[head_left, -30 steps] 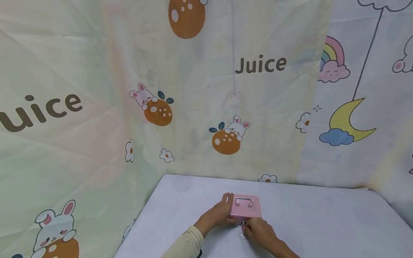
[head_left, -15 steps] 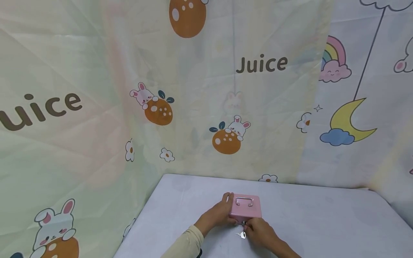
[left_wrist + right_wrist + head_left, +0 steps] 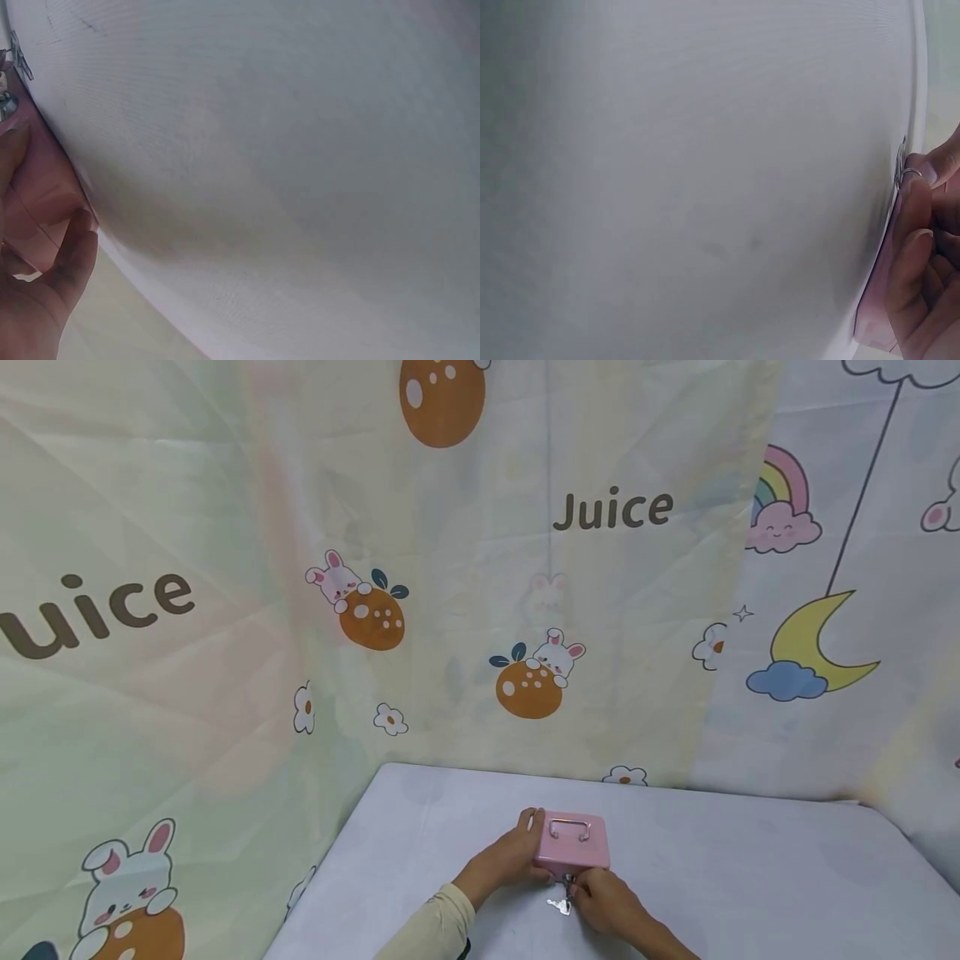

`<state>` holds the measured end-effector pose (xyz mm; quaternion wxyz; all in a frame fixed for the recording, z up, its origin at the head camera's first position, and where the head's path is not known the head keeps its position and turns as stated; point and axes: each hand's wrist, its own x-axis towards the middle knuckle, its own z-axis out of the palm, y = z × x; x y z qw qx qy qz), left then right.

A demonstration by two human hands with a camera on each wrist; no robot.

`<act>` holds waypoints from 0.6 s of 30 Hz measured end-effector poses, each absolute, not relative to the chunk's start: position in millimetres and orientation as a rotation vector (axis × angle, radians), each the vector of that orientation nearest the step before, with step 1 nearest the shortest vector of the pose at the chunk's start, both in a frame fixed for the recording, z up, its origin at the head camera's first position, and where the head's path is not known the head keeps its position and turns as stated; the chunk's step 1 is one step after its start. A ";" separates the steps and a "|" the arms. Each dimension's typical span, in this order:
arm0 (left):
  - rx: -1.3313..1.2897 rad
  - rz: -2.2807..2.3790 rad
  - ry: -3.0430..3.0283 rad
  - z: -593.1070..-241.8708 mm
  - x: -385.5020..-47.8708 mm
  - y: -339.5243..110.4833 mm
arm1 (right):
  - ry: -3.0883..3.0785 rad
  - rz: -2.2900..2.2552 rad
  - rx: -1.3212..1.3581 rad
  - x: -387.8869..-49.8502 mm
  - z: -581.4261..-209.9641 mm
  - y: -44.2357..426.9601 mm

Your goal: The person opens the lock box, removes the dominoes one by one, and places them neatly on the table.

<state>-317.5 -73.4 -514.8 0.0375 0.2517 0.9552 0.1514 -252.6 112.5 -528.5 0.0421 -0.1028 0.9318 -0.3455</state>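
A pink metal box (image 3: 572,845) with a silver handle on its lid sits on the white table. My left hand (image 3: 507,857) grips its left side, fingers at the back corner and thumb near the front. In the left wrist view the left hand (image 3: 41,300) curls around the box (image 3: 45,187). At the box's front, my right hand (image 3: 609,900) pinches a key at the lock, with other keys (image 3: 559,906) hanging below. The right wrist view shows the right hand (image 3: 930,262) with thumb and forefinger on a metal ring (image 3: 910,172); the key's tip is hidden.
The white table (image 3: 750,877) stretches out on both sides of the box. Behind and to the left hangs a patterned cloth (image 3: 450,527) with rabbits, oranges, flowers and lettering, meeting the table's back edge.
The hanging keys have swung a little and show more plainly below the lock. Both hands keep their places on the box and key; the head view has shifted slightly.
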 end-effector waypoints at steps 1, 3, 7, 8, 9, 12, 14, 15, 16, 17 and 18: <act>0.773 0.463 2.932 -514.8 -317.5 -73.4 | 2.839 -1.066 -0.307 -252.8 -528.7 112.7; 0.776 0.462 2.933 -514.6 -317.6 -73.6 | 2.813 -1.080 -0.292 -253.0 -529.1 112.9; 0.776 0.464 2.934 -516.6 -319.8 -73.5 | 2.774 -1.108 -0.249 -252.8 -529.0 113.3; 0.774 0.466 2.933 -517.2 -320.3 -73.6 | 2.762 -1.118 -0.233 -252.6 -528.9 113.3; 0.772 0.471 2.931 -517.6 -320.6 -73.6 | 2.753 -1.130 -0.220 -252.4 -528.9 113.3; 0.773 0.481 2.928 -518.1 -321.4 -74.0 | 2.714 -1.173 -0.173 -251.1 -528.3 113.1; 0.775 0.484 2.924 -518.5 -321.4 -74.4 | 2.679 -1.210 -0.144 -250.3 -528.6 113.2; 0.778 0.486 2.923 -518.5 -321.2 -74.5 | 2.657 -1.231 -0.130 -250.0 -528.9 113.4; 0.778 0.488 2.922 -518.8 -321.2 -74.5 | 2.635 -1.250 -0.117 -249.8 -529.4 113.6; 0.780 0.488 2.922 -518.9 -321.0 -74.5 | 2.612 -1.276 -0.110 -249.8 -529.9 113.8; 0.784 0.491 2.921 -519.0 -320.8 -74.5 | 2.586 -1.300 -0.099 -249.8 -530.3 114.1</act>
